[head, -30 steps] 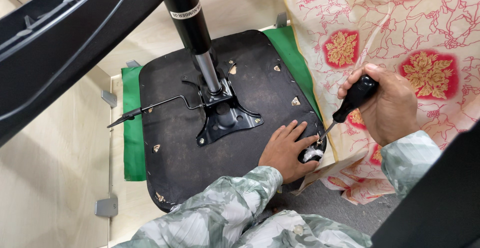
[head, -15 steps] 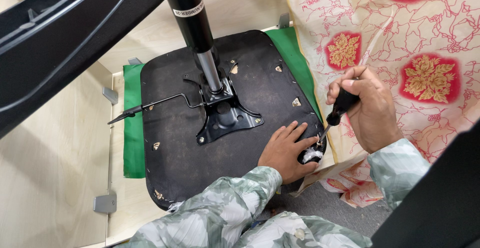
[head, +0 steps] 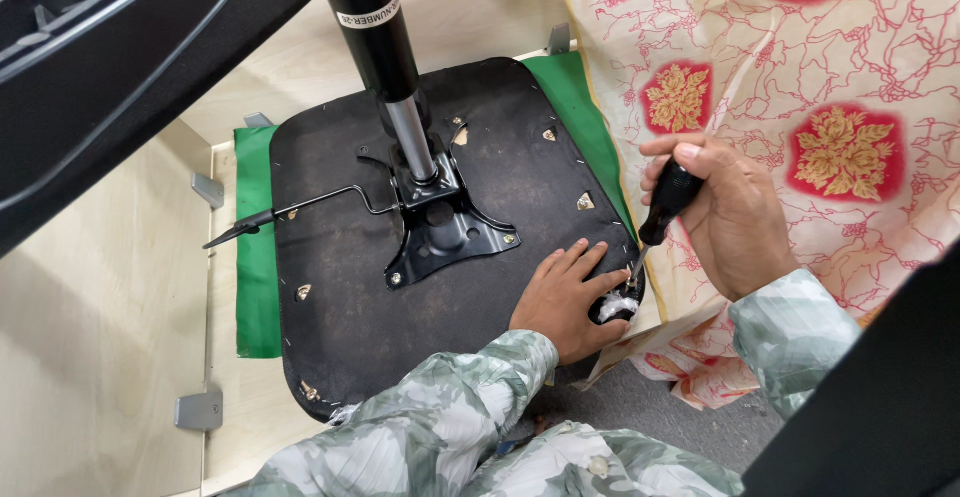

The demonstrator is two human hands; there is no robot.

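An upturned office chair seat [head: 350, 257] lies with its black underside facing me. A black metal plate [head: 440, 227] and a gas cylinder [head: 385, 52] stand at its middle. My left hand [head: 565, 297] presses flat on the seat's near right corner, fingers spread, beside a torn spot showing white padding [head: 617, 307]. My right hand [head: 725, 212] grips a black-handled screwdriver [head: 665, 202]. Its tip touches the seat edge just by my left fingertips.
Green fabric [head: 255, 247] shows under the seat. A thin lever [head: 290, 207] sticks out to the left. Patterned red and cream cloth [head: 820, 87] lies on the right. Black chair base legs [head: 120, 67] cross overhead. Light wood panels with metal brackets [head: 197, 409] lie left.
My right hand has shifted left and tipped the screwdriver handle more upright, keeping the tip at the seat's corner. My left hand has stayed put.
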